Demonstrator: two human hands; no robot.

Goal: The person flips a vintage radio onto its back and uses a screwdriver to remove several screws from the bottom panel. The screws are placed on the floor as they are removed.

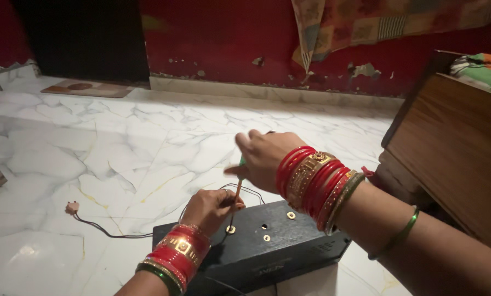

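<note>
Screwdriver on a black box, both hands at work.

Going left to right, I see a plug (72,207) and its thin wire (106,232) on the marble floor (92,153); my left hand (211,208) pinches the screwdriver (238,189) shaft low over a brass fitting (230,229) on the black box (267,246), and my right hand (262,159) grips its handle. The tool looks stiff, light and slim, best held high; its tip and handle are mostly hidden.

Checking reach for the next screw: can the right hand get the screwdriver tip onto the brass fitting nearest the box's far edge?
Probably yes. The right hand holds the screwdriver over the black box, and that brass fitting lies bare on top. The left hand sits by another fitting, clear of it.
</note>
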